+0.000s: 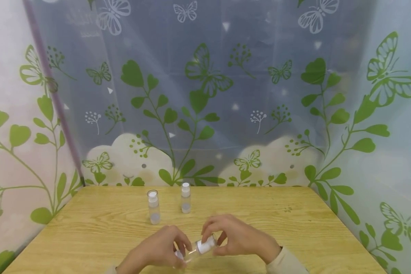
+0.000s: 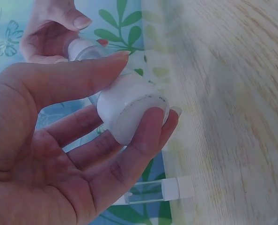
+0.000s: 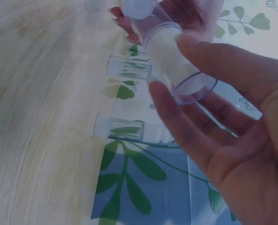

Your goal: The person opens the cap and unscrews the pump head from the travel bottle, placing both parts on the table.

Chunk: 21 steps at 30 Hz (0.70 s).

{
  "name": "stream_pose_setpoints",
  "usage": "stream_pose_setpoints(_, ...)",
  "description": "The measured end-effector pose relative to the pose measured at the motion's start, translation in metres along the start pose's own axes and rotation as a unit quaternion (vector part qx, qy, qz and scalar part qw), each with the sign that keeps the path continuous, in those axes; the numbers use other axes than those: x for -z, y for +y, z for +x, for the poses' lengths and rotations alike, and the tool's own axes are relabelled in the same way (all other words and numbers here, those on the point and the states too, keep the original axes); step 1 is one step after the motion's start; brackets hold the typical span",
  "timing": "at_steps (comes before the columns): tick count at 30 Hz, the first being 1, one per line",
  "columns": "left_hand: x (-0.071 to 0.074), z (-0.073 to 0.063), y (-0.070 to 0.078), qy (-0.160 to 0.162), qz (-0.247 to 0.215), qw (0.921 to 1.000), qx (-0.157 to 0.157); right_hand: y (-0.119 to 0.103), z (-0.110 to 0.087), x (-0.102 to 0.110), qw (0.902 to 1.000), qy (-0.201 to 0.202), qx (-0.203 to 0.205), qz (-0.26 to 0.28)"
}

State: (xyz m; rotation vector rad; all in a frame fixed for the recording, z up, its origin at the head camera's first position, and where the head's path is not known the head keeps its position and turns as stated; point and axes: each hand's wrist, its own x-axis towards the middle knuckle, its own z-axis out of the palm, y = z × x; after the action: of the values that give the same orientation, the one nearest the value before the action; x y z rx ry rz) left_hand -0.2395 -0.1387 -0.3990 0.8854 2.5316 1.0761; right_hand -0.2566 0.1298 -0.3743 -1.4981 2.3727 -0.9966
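The table [image 1: 281, 213] spreads beneath the held bottle [image 1: 203, 246], your right hand [image 1: 238, 236] with fingers clamped on its capped end, your left hand [image 1: 161, 245] likewise on its white base, neither nearer, its long axis slanting crosswise between, two upright bottles [image 1: 154, 209] [image 1: 186, 199] beyond it.

Head view forward-down over table [image 1: 277, 213]; wrist views close, sharing bottle [image 3: 169, 54].

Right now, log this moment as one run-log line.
held bottle: tilted | left hand: grips its base end | right hand: holds its cap end | nearer bottle, farther bottle: upright on table
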Motion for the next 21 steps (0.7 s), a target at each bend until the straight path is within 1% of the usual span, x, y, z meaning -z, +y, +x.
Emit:
stream_pose_setpoints(3, 0.0, -0.001, 0.0, -0.007, -0.005, 1.0, 0.003, 0.002, -0.002, -0.002, 0.9998, 0.0, 0.017, 0.012)
stream_pose_setpoints(5, 0.0, -0.002, 0.0, -0.011, -0.008, 0.9999, 0.004, 0.003, -0.003, -0.004, 0.9995, -0.001, 0.02, 0.023)
stream_pose_setpoints(10, 0.0, -0.003, 0.002, -0.019, -0.016, 0.9997, 0.006, 0.005, -0.006, -0.006, 0.9988, -0.002, 0.014, 0.047)
stream_pose_setpoints(15, 0.0, -0.005, 0.004, -0.027, -0.021, 0.9993, 0.012, 0.007, -0.008, -0.009, 0.9988, -0.009, 0.011, 0.047)
stream_pose_setpoints(19, 0.0, -0.007, 0.005, -0.032, -0.019, 0.9991, 0.02, 0.007, -0.009, -0.011, 0.9993, -0.014, 0.009, 0.033)
stream_pose_setpoints(21, 0.0, -0.007, 0.006, -0.032, -0.014, 0.9992, 0.021, 0.007, -0.009, -0.012, 0.9997, -0.014, 0.011, 0.017)
